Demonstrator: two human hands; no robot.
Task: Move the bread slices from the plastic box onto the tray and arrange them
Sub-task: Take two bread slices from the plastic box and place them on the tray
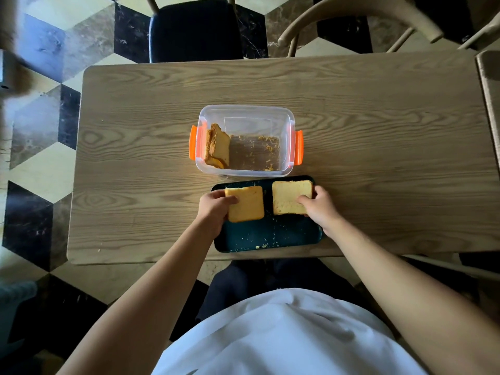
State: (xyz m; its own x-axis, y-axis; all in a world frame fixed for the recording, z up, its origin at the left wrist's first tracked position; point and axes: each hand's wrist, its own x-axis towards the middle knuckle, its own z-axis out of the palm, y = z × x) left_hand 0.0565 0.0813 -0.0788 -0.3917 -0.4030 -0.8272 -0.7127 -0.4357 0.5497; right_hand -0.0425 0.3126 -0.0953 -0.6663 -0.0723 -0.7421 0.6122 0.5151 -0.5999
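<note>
A dark teal tray (270, 235) lies at the table's near edge. Two yellow bread slices lie flat on its far half, side by side. My left hand (213, 209) grips the left slice (247, 203) by its left edge. My right hand (319, 208) holds the right slice (289, 197) at its right side, fingers on top. Behind the tray stands a clear plastic box (244, 112) with orange clips. Two or three more slices (217, 147) lean upright against the box's left wall, with crumbs over its floor.
The wooden table (378, 147) stretches wide on both sides of the box and tray. A dark-cushioned chair (194, 28) and a curved wooden chair (359, 12) stand beyond the far edge. A second table's edge (489, 85) shows at the right.
</note>
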